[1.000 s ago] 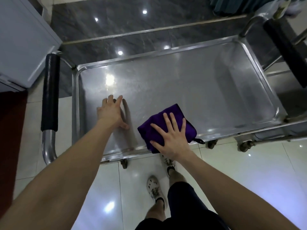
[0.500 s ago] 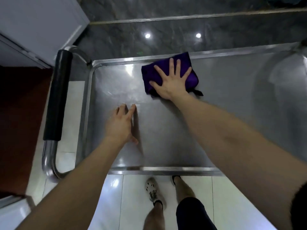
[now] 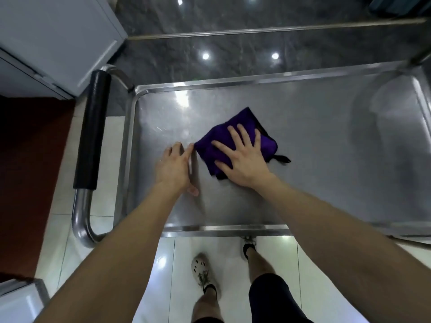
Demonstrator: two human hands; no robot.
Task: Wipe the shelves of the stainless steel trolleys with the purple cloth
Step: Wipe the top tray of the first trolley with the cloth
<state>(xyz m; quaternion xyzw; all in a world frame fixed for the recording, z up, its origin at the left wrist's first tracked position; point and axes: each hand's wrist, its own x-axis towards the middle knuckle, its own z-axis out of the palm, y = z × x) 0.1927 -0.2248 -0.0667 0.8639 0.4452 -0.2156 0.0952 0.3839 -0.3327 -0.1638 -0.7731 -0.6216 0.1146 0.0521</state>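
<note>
The stainless steel trolley's top shelf (image 3: 326, 159) fills the middle of the head view, with a raised rim all round. A folded purple cloth (image 3: 211, 148) lies on the shelf left of centre, a small black loop sticking out at its right. My right hand (image 3: 242, 157) presses flat on the cloth with fingers spread. My left hand (image 3: 175, 169) rests flat on the bare steel just left of the cloth, its fingertips almost touching the cloth's edge.
The trolley's push handle with a black grip (image 3: 92, 131) stands at the left end. A grey-white cabinet (image 3: 53, 38) sits at the far left. Dark marble floor (image 3: 233, 54) lies beyond the trolley, white tiles and my feet (image 3: 203, 271) below its near rim.
My right hand has dragged the cloth back from the shelf's far rim toward the middle, close to my left hand. My left hand has stayed planted on the shelf.
</note>
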